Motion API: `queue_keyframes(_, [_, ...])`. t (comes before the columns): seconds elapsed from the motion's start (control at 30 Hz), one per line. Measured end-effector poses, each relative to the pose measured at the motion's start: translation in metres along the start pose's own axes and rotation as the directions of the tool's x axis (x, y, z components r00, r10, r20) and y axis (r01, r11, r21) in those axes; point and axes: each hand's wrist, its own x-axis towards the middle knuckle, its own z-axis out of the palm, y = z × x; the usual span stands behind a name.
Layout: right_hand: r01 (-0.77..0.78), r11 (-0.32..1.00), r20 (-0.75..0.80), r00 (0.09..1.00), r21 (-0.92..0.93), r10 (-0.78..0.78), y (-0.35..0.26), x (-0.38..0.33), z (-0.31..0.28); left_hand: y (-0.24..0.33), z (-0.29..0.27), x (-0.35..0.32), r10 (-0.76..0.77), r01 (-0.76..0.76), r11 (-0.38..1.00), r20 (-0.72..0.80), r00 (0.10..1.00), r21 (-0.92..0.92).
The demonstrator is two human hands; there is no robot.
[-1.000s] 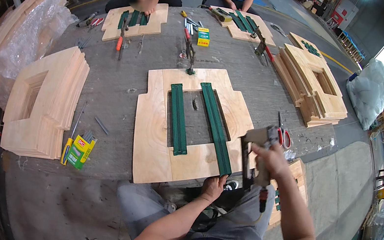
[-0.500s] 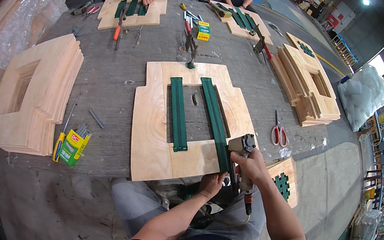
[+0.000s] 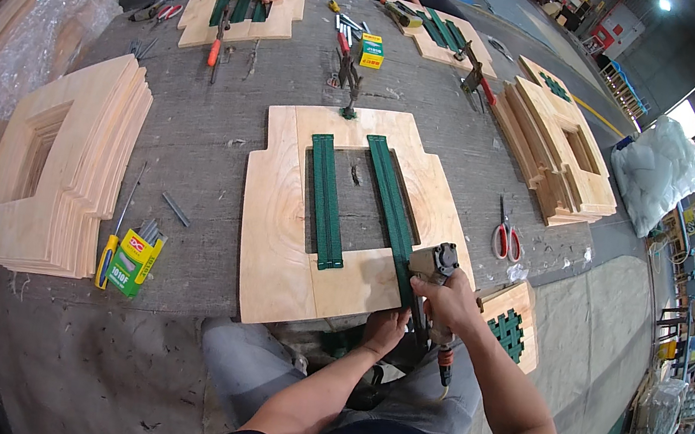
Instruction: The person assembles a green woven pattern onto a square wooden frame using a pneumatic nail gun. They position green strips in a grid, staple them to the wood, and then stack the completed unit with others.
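A pale plywood frame (image 3: 276,247) with a rectangular opening lies in front of me, its near edge above my lap. Two green webbing straps run lengthwise over the opening, a left strap (image 3: 327,205) and a right strap (image 3: 390,201). My right hand (image 3: 448,304) is wrapped round a pneumatic staple gun (image 3: 434,262), its nose down by the right strap's near end. Just below the frame's near edge, my left hand (image 3: 385,330) is closed at that strap's end; its fingertips are partly hidden under the wood.
Stacked plywood frames stand at left (image 3: 59,165) and right (image 3: 555,149). A staple box (image 3: 131,264) and a screwdriver (image 3: 105,262) lie left; scissors (image 3: 504,236) lie right. Pliers (image 3: 349,78) touch the frame's far edge. Two co-workers sit opposite with strapped frames (image 3: 278,22).
The plywood frame has shifted very slightly, while my hands and the staple gun stay nearly in place. Across the table, the right co-worker's one hand has lifted off their frame.
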Motion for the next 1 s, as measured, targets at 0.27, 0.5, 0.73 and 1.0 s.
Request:
queue_keyframes(0.27, [0.088, 0.996, 0.027, 0.996, 0.002, -0.088, 0.001, -0.003, 0.016, -0.006, 0.001, -0.003, -0.087, 0.063, 0.989, 0.181, 0.98, 0.138])
queue_keyframes(0.5, [0.019, 0.986, -0.08, 0.997, 0.166, -0.005, 0.013, -0.006, -0.007, 0.008, -0.006, 0.001, -0.057, 0.061, 0.997, 0.079, 0.995, -0.05])
queue_keyframes(0.73, [0.04, 0.981, -0.166, 0.986, 0.191, -0.008, 0.043, 0.006, -0.038, 0.034, -0.014, -0.008, -0.364, 0.416, 0.801, 0.2, 0.909, -0.43])
queue_keyframes(1.0, [0.079, 0.934, -0.177, 0.984, 0.349, -0.017, 0.061, 0.011, -0.046, 0.073, -0.078, -0.006, -0.218, 0.212, 0.976, 0.231, 0.948, 0.049])
